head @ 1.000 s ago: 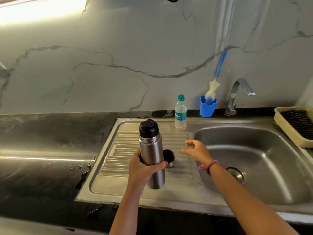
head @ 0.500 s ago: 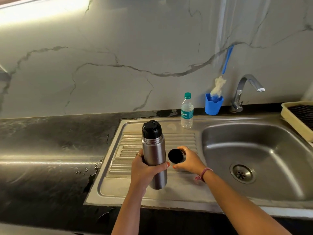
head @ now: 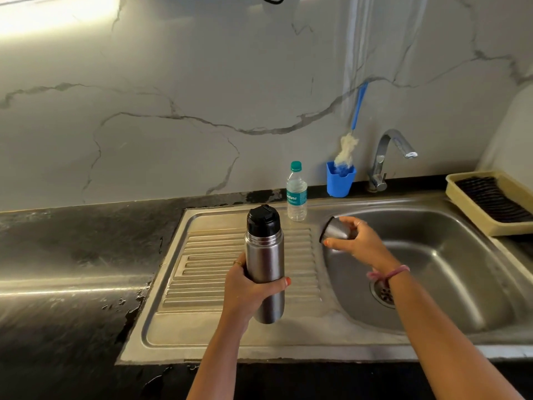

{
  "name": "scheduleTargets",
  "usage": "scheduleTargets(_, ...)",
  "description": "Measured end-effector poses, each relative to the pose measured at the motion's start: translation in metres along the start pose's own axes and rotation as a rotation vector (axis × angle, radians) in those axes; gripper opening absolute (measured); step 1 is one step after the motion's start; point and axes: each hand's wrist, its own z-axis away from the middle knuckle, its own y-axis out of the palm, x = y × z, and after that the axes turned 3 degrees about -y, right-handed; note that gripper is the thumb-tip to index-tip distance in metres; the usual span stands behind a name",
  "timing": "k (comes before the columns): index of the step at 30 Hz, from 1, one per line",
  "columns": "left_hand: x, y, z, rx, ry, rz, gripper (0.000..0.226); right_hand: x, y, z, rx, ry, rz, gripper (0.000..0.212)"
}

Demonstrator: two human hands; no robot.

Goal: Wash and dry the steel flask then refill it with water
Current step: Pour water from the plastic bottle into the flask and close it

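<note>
My left hand (head: 250,287) grips the steel flask (head: 264,256) round its lower body and holds it upright above the ribbed drainboard (head: 213,272). A black stopper (head: 263,220) closes the flask's top. My right hand (head: 359,241) holds the flask's small steel cup lid (head: 336,231) tilted on its side, open end facing left, over the left edge of the sink basin (head: 450,272).
A plastic water bottle (head: 296,192) stands at the back of the drainboard. A blue holder (head: 339,180) with a bottle brush (head: 347,150) sits beside the tap (head: 389,157). A beige drying tray (head: 490,202) lies at the right. The dark counter (head: 72,255) is wet at the left.
My right hand reached to the cup lid on the drainboard, picked it up and carried it right, over the basin's edge. The flask stayed in my left hand.
</note>
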Motion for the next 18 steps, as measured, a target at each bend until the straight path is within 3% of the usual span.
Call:
scheduleTargets(12,-0.022,0.06,-0.007,0.052,0.037,-0.033,0.065,0.051,-0.088,-0.002,-0.045,-0.17,0.221,0.071)
scheduleTargets(15,-0.025,0.072,-0.009,0.058,0.042,-0.035,0.064,0.054,-0.096,-0.003,-0.064,-0.193,0.144,0.069)
scheduleTargets(18,-0.027,0.082,-0.012,0.058,0.044,-0.037,0.066,0.066,-0.101,0.001,-0.079,-0.175,-0.093,0.057)
